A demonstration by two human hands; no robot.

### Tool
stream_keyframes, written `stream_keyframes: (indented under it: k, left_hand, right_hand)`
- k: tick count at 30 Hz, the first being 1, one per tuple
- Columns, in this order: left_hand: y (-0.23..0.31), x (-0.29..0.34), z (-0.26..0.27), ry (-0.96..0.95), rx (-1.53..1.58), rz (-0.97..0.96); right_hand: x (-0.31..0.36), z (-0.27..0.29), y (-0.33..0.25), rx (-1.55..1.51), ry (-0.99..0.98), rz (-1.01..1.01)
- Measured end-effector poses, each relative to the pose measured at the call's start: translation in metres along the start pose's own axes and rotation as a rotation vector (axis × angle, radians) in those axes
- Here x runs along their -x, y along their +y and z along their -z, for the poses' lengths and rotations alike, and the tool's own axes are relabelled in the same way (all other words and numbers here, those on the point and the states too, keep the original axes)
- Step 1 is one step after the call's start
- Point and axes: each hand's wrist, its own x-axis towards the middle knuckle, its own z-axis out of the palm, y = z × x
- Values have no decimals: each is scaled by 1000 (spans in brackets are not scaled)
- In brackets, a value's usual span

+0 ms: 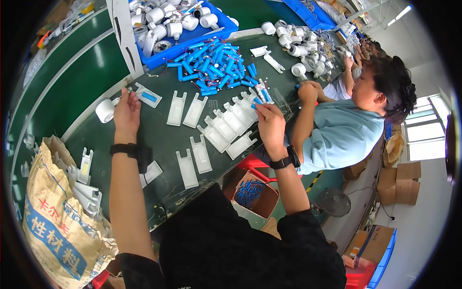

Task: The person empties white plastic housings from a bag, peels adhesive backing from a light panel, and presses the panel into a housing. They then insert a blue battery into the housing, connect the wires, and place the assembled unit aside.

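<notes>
- Blue cell [256, 103] sits at the fingertips of my right hand [272, 123], pinched between thumb and fingers, above the far end of a row of white holders [225, 123].
- My left hand [127, 113] is well apart from that cell, near the far edge of the green bench [154, 131], toward its left end; I cannot tell whether its fingers grip anything.
- Just left of that hand is a white lamp head [104, 111]; just right of it lies a white tray [155, 102] with a blue cell in it.
- Between my hands, two white holders [176, 110] lie side by side, apart from the row; another pair [186, 169] lies closer to the bench's near edge.
- Beyond my hands, loose blue cells are heaped [211, 66] in front of a blue bin [226, 30] at the far edge.
- Past my right hand, a co-worker [344, 130] sits along the bench, hands together.
</notes>
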Motion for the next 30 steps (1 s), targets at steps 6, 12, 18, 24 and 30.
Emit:
stream_keyframes:
  k: [6, 12, 18, 24, 30]
  left_hand:
    - [1, -4, 8, 17, -33, -34]
    - [1, 0, 3, 14, -19, -36]
    - [-2, 30, 4, 55, -30, -6]
    - [-10, 141, -42, -130, -569, -306]
    - [-59, 209, -76, -897, -647, -110]
  right_hand:
    - [2, -21, 2, -33, -60, -94]
    - [1, -18, 3, -72, -88, -14]
    - [-5, -27, 3, -3, -88, -9]
    - [-5, 9, -5, 50, 61, 3]
    - [18, 76, -82, -693, -214, -368]
